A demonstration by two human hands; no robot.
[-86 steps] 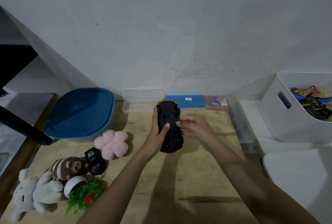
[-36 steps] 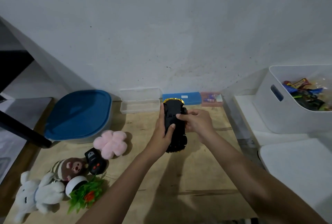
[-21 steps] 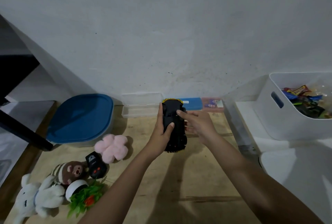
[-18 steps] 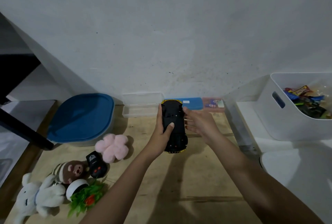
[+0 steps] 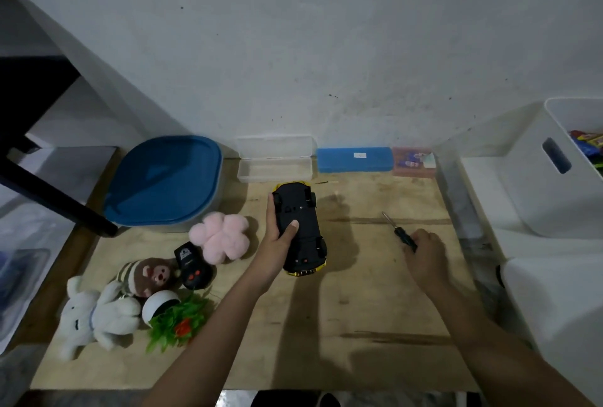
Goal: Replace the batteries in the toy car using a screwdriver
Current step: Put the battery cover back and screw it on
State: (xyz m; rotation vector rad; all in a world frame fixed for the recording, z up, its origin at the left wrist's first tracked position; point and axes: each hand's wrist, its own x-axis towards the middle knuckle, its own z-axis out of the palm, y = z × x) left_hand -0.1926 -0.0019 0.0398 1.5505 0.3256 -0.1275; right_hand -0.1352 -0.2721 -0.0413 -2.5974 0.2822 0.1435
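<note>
A yellow toy car (image 5: 301, 227) is held upside down over the wooden table (image 5: 359, 292), its black underside facing me. My left hand (image 5: 279, 233) grips the car from its left side, thumb pressed on the underside. To the right, a small screwdriver (image 5: 399, 232) with a dark handle lies on the table, metal tip pointing away to the upper left. My right hand (image 5: 424, 253) curls its fingers around the screwdriver's handle. No batteries can be seen.
Left of the car lie a pink plush flower (image 5: 220, 238), a black remote control (image 5: 191, 264), plush toys (image 5: 98, 312) and a green plastic plant (image 5: 177, 317). A blue-lidded container (image 5: 163, 181), clear case (image 5: 274, 162), blue case (image 5: 354, 159) and pink box (image 5: 413, 162) line the wall. A white bin (image 5: 554, 165) stands at right.
My right hand left the car's underside and moved right and down to the screwdriver on the table. My left hand keeps holding the car, now lower.
</note>
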